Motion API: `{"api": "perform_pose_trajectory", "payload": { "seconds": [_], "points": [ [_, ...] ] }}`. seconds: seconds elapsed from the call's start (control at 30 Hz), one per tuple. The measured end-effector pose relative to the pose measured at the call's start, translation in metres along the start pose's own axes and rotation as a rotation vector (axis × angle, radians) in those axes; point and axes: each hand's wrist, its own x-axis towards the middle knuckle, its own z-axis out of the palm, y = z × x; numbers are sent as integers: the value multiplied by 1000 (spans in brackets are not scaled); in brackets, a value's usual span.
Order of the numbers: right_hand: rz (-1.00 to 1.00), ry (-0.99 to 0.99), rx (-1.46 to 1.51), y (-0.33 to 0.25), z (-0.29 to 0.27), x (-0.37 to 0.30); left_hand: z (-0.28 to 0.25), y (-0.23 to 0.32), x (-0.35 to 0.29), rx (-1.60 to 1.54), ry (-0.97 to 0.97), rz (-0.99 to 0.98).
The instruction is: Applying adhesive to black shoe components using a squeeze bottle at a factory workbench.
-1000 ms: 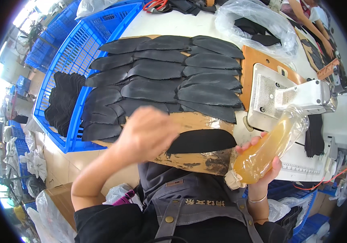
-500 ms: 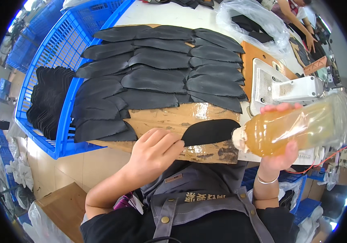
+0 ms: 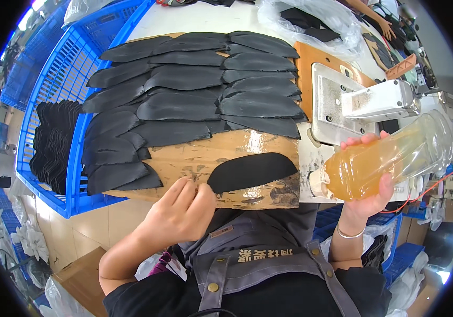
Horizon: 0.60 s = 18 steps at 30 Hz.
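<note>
A curved black cut-out piece (image 3: 253, 171) lies on the bare front part of a brown board (image 3: 184, 158). My left hand (image 3: 181, 208) has its fingers pinched together at the piece's left tip; the fingertips are partly hidden. Wrapped around a clear plastic bottle (image 3: 361, 171) of amber liquid is my right hand (image 3: 369, 198). The bottle is tilted, its whitish crusted mouth pointing left, just off the board's right edge and apart from the piece. Overlapping rows of similar dark pieces (image 3: 184, 79), with a shinier surface, cover the rest of the board.
To the left stands a blue plastic basket (image 3: 73, 158) with a stack of wavy black pieces (image 3: 54, 148). A white machine (image 3: 374, 103) sits right of the board. Behind it lies a clear plastic bag (image 3: 337, 26) with black pieces. Another person's hand (image 3: 385, 26) shows at the far right.
The bottle's mouth has come away from the piece's right end and is now off to its right. The view has shifted, so the board appears farther left.
</note>
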Motion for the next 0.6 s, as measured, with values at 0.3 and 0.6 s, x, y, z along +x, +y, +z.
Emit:
{"api": "perform_pose_trajectory", "payload": {
  "seconds": [0.3,0.6],
  "points": [
    [85,24,-183,16,58,3,14,5,-29,-214,164,-198],
    [135,-661,-427,35,120,20,29,4,-51,-271,340,-173]
  ]
}}
